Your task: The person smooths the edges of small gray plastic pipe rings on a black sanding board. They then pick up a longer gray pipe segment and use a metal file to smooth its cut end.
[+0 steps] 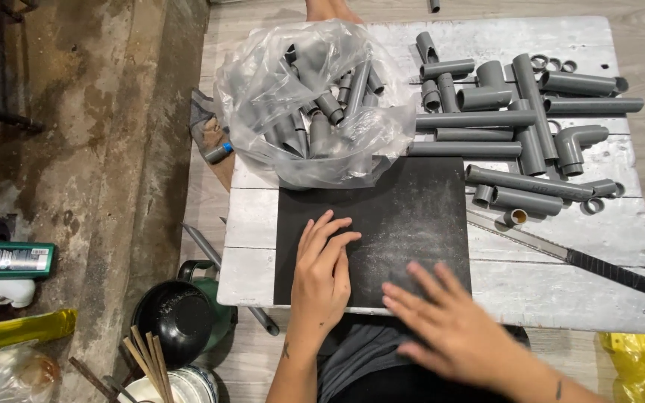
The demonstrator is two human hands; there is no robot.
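A black square mat lies on a white wooden board table. My left hand rests flat on the mat's near left part, fingers spread, holding nothing. My right hand hovers blurred over the mat's near right edge, fingers apart and empty. Beyond the mat sits a clear plastic bag filled with grey pipe fittings. To its right lie several grey pipe pieces and elbows.
A handsaw with a black handle lies on the table to the right of the mat. A black bowl and green pot stand on the floor at left, with sticks in a bucket. A yellow bag sits at the right corner.
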